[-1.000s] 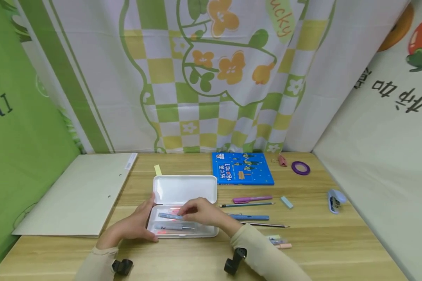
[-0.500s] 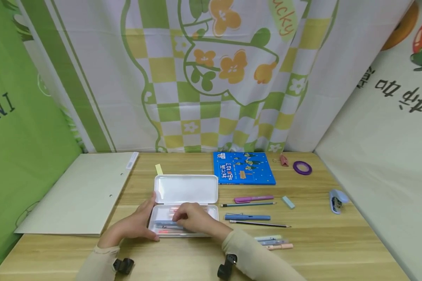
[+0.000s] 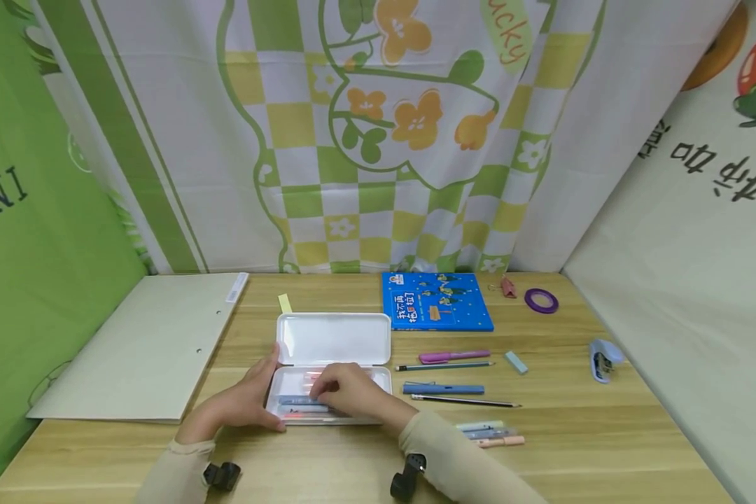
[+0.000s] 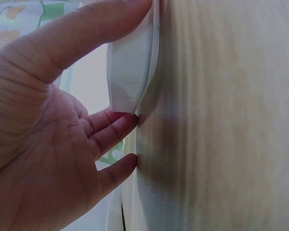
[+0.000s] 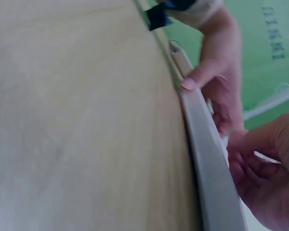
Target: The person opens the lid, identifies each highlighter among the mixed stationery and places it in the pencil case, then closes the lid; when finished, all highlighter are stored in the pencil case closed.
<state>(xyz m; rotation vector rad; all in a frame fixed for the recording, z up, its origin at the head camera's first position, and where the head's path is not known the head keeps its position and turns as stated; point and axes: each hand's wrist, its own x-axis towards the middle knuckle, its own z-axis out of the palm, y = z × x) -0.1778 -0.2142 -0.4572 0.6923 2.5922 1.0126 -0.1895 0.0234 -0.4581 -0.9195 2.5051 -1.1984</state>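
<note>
A white pencil case lies on the wooden table with its lid folded back. At its left end my left hand grips the case, the thumb along the front wall and the fingers at the end and back. Reaching into the tray from the right, my right hand pinches the right end of a light blue pen, which lies lengthwise inside. Other pens, some with pink-red parts, share the tray, partly hidden under the right hand. The right wrist view shows that hand behind the case's front wall.
To the right lie a purple highlighter, two pencils, a blue pen, an eraser and several small pens. Farther off are a blue book, purple tape and a stapler. A large board covers the left.
My right hand has lowered the light blue pen into the tray, toward its front side. Over the last half second it has barely moved. The left hand keeps its place on the case.
</note>
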